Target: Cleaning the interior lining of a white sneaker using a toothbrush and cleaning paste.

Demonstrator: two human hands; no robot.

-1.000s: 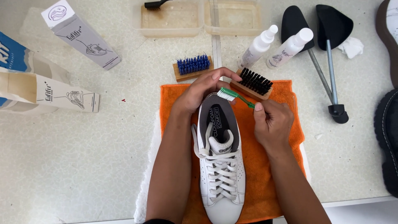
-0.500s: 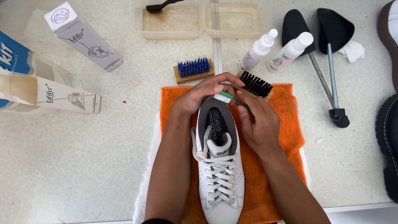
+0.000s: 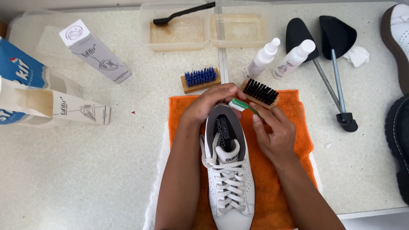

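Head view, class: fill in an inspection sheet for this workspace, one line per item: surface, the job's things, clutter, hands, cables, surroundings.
Surface: pale speckled table; orange cloth spread under the shoe.
Job's things: white laced shoe, upright on the cloth; green toothbrush at its heel.
Clutter: blue-bristle brush, black-bristle brush, two spray bottles, two black shoe trees, cartons, two clear tubs.
Hands: left hand grips the heel; right hand holds the toothbrush.
Cables: nothing seen.
Surroundings: other shoes at the right edge.
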